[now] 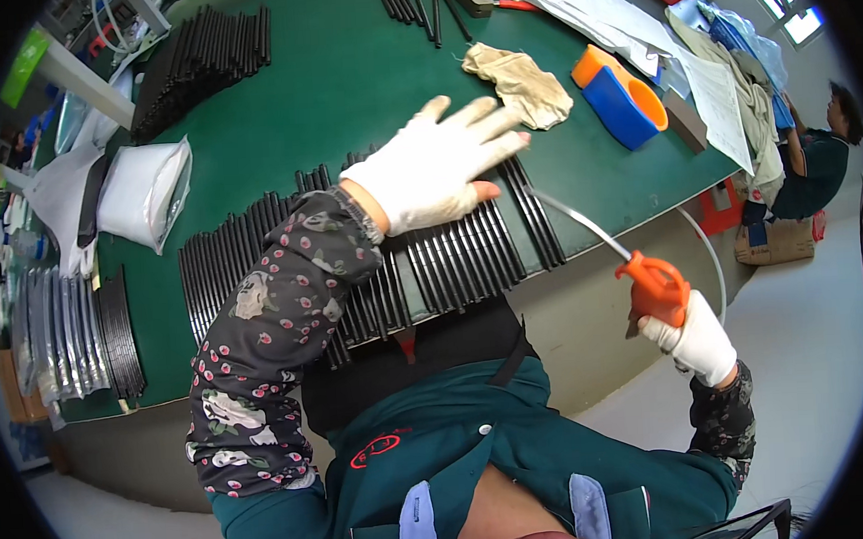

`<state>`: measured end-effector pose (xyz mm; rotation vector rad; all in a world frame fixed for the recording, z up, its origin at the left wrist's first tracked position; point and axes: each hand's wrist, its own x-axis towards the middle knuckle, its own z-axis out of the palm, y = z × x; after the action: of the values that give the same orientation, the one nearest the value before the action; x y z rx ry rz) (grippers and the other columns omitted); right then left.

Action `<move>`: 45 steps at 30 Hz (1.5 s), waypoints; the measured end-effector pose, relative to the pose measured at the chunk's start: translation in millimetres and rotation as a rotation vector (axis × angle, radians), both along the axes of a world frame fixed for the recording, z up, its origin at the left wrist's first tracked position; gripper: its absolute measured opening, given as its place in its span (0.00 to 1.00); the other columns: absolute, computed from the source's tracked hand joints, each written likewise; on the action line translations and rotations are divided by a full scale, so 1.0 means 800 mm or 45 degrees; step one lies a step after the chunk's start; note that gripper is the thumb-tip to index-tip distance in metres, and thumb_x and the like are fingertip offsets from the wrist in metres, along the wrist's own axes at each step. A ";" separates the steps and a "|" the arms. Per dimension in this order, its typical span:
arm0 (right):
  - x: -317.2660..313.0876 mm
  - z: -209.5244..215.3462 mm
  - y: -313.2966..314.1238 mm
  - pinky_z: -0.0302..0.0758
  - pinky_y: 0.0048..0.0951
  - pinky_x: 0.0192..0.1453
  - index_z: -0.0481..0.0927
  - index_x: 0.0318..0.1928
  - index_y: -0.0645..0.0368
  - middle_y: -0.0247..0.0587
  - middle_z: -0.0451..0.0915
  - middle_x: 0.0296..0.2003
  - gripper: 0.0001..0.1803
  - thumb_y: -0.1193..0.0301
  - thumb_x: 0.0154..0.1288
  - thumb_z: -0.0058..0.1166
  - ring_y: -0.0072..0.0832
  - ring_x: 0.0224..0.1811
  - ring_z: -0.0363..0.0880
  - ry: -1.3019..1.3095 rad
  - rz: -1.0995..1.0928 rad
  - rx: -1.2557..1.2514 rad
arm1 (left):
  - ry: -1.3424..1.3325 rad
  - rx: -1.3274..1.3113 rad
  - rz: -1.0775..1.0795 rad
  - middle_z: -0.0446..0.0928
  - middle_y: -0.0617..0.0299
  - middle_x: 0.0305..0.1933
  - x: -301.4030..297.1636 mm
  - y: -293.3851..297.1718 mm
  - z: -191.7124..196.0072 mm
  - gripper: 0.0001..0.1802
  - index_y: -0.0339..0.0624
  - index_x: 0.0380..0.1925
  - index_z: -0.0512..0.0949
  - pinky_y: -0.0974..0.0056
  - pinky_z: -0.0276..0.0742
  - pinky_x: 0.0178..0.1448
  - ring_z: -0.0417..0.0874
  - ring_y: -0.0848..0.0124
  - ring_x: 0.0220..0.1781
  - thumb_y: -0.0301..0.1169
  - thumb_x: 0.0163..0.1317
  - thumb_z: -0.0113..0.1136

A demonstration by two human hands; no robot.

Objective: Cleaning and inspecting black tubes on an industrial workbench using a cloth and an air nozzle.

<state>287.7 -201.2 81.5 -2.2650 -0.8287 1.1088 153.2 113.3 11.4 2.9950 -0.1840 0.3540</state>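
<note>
While a long row of black rods [459,266] is lying along the near edge of the green table [335,104], the left hand [431,167] is spreading flat over their far ends, fingers apart and gripping nothing; whether it is pressing down, I can't tell. The right hand [699,345] is clamping an orange air gun [659,292], its thin nozzle [585,224] pointing toward the row's right end. Farther out, a dense stack of dark rods [208,62] is sitting at the back left, and a few loose rods [398,0] are lying at the back. The work is looking partway along, I'd judge, with the row being dealt with; which rods are finished and which are waiting isn't showing.
</note>
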 end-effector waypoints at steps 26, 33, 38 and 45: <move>-0.005 -0.005 -0.073 0.75 0.29 0.33 0.83 0.40 0.64 0.42 0.77 0.19 0.15 0.69 0.52 0.67 0.29 0.21 0.74 -0.087 0.079 -0.157 | 0.115 0.079 -0.062 0.64 0.55 0.70 0.001 -0.006 -0.018 0.25 0.48 0.62 0.69 0.44 0.52 0.76 0.57 0.54 0.75 0.44 0.69 0.47; -0.008 -0.009 -0.065 0.75 0.33 0.32 0.82 0.35 0.63 0.46 0.78 0.20 0.15 0.67 0.50 0.67 0.40 0.22 0.76 -0.178 0.083 -0.106 | 0.056 0.078 -0.045 0.64 0.56 0.70 0.000 -0.007 -0.024 0.24 0.49 0.62 0.69 0.45 0.53 0.75 0.57 0.55 0.75 0.44 0.69 0.48; -0.022 -0.011 -0.035 0.75 0.36 0.32 0.81 0.30 0.60 0.48 0.77 0.19 0.13 0.64 0.50 0.66 0.44 0.22 0.78 -0.148 0.239 -0.086 | -0.083 0.090 -0.032 0.69 0.58 0.65 0.000 -0.009 -0.030 0.23 0.49 0.57 0.73 0.46 0.58 0.72 0.62 0.57 0.72 0.47 0.67 0.51; -0.024 -0.021 -0.020 0.76 0.36 0.31 0.81 0.30 0.59 0.48 0.77 0.19 0.14 0.62 0.50 0.67 0.43 0.22 0.78 -0.215 0.342 -0.079 | -0.038 0.052 -0.020 0.66 0.57 0.68 -0.001 -0.010 -0.029 0.26 0.49 0.61 0.69 0.45 0.57 0.74 0.60 0.56 0.74 0.44 0.65 0.54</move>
<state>268.1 -217.2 64.8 -2.3738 -1.2114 1.0790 152.6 105.6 -12.0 3.0279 -0.2197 0.3988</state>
